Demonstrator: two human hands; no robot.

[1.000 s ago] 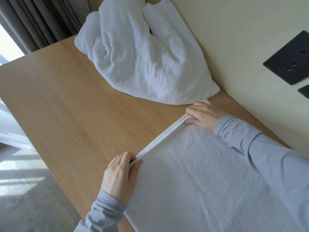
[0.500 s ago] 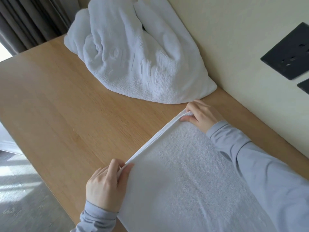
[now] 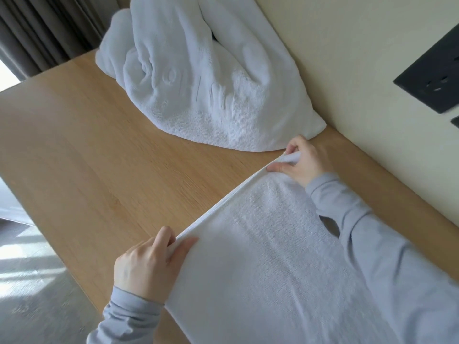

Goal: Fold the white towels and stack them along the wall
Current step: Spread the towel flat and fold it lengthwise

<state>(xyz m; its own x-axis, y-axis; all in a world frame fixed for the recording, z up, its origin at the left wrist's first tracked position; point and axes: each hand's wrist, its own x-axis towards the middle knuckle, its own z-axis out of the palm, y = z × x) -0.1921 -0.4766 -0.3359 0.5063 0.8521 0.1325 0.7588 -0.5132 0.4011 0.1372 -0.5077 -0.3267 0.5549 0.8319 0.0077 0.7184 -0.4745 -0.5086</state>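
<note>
A white towel (image 3: 268, 264) lies spread across the near part of the wooden table (image 3: 104, 155). Its far hem runs as a taut diagonal line between my two hands. My left hand (image 3: 149, 264) pinches the near-left corner of that hem. My right hand (image 3: 303, 162) grips the far-right corner, bunched and lifted slightly off the table. Further back, a crumpled heap of white towels (image 3: 203, 75) leans against the cream wall (image 3: 335, 58).
Black socket plates (image 3: 434, 78) are mounted on the wall at the right. Grey curtains (image 3: 42, 31) hang at the far left. The table's left edge drops to a grey floor (image 3: 32, 294).
Both hands have lifted the towel's far hem a little and pulled it toward me. The right hand's corner is more bunched now.
</note>
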